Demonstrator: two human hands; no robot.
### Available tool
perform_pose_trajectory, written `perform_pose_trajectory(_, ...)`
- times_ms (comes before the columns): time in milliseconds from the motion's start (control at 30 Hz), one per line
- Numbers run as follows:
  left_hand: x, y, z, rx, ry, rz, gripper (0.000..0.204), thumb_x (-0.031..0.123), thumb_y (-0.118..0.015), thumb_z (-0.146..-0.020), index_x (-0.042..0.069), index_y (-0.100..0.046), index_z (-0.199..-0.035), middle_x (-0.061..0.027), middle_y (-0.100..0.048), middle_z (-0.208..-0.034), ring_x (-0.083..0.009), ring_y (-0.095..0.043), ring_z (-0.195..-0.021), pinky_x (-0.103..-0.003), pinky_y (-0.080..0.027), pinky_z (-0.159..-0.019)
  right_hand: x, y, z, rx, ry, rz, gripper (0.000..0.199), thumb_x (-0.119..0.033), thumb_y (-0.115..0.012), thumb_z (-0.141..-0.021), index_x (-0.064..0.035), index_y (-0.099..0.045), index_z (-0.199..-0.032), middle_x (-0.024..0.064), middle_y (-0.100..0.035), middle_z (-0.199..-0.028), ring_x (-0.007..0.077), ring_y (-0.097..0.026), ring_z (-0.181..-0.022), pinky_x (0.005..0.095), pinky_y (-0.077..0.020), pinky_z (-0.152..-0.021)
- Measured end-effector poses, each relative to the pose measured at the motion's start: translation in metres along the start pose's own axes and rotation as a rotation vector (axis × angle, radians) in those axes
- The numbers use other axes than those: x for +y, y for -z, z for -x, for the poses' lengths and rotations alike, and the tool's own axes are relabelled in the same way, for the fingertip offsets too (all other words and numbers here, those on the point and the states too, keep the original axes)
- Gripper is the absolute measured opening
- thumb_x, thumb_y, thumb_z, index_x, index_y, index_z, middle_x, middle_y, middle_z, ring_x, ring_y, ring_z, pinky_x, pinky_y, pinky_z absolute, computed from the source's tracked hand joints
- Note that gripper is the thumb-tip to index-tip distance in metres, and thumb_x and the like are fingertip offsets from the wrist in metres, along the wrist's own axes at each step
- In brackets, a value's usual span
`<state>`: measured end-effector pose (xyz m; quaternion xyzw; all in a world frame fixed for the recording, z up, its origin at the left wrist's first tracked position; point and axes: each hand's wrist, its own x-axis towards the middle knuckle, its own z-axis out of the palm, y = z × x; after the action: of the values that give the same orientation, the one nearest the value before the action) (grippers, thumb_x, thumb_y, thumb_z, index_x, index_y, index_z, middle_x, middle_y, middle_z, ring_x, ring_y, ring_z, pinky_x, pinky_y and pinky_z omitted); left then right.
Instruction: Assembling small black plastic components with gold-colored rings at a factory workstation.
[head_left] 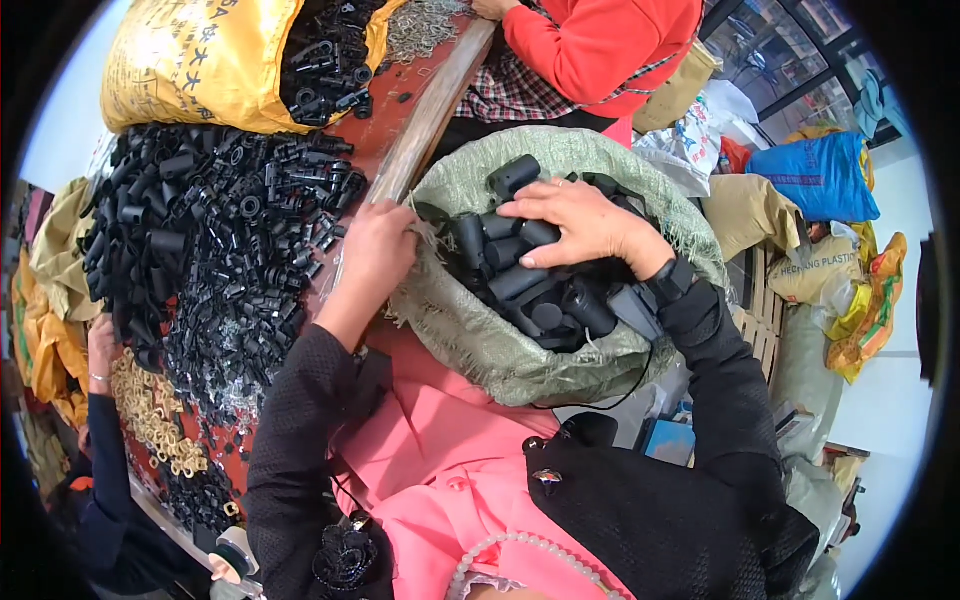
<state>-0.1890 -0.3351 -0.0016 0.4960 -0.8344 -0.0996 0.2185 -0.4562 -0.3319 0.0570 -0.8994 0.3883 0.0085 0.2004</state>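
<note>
My right hand (578,222) lies palm down on a heap of black plastic tubes (540,290) inside a grey-green woven sack (470,335), fingers spread over the tubes and curling around a few. My left hand (377,250) is closed on the sack's frayed left rim, next to the edge of the red table (385,120). A black watch sits on my right wrist. Both forearms are in black sleeves.
A large pile of black plastic parts (215,240) covers the table. A yellow sack (190,60) of the same parts lies at the back. Brass-coloured rings (155,415) sit at the left by another person's hand (100,350). A person in red (600,45) sits opposite. Bags are stacked at the right.
</note>
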Motion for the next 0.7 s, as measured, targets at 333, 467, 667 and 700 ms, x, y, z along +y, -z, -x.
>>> perform_pose_trajectory(333, 0.006, 0.026, -0.012, 0.285, 0.396, 0.899, 0.015, 0.004, -0.049, -0.076, -0.001, -0.058, -0.086, -0.0034, -0.058, -0.072, -0.0085, -0.051, -0.065, -0.021, -0.04, -0.061, -0.009, -0.004, 0.018, 0.089, 0.07, -0.036, 0.06, -0.042, -0.062, -0.068, -0.013, -0.046, -0.118, 0.0146, -0.043, -0.118, 0.0316, -0.042, -0.104, 0.0422, -0.036, -0.083)
perform_pose_trajectory(467, 0.016, 0.028, -0.016, 0.335, 0.371, 1.011, 0.016, 0.003, -0.047, -0.078, -0.004, -0.057, -0.088, 0.0008, -0.056, -0.073, -0.0039, -0.047, -0.068, -0.018, -0.039, -0.061, 0.026, -0.003, -0.007, 0.277, 0.022, -0.036, 0.055, -0.04, -0.06, -0.071, -0.0104, -0.047, -0.115, 0.0148, -0.043, -0.116, 0.0319, -0.041, -0.106, 0.043, -0.035, -0.084)
perform_pose_trajectory(667, 0.013, 0.026, -0.022, 0.471, 0.46, 1.198, 0.014, 0.006, -0.046, -0.082, -0.002, -0.057, -0.085, -0.0006, -0.057, -0.075, -0.0065, -0.05, -0.067, -0.02, -0.04, -0.061, 0.029, -0.027, -0.001, 0.226, 0.046, -0.076, 0.045, -0.037, -0.057, -0.075, -0.0061, -0.05, -0.108, 0.0136, -0.046, -0.112, 0.0299, -0.042, -0.104, 0.0412, -0.0326, -0.085)
perform_pose_trajectory(700, 0.01, 0.025, -0.025, 0.535, 0.515, 1.286, 0.014, 0.008, -0.046, -0.083, -0.001, -0.057, -0.084, -0.0011, -0.057, -0.075, -0.0074, -0.051, -0.067, -0.02, -0.041, -0.061, 0.017, -0.029, 0.009, 0.224, 0.039, -0.081, 0.045, -0.037, -0.057, -0.075, -0.0061, -0.05, -0.108, 0.0136, -0.046, -0.112, 0.0299, -0.042, -0.104, 0.0412, -0.0326, -0.085)
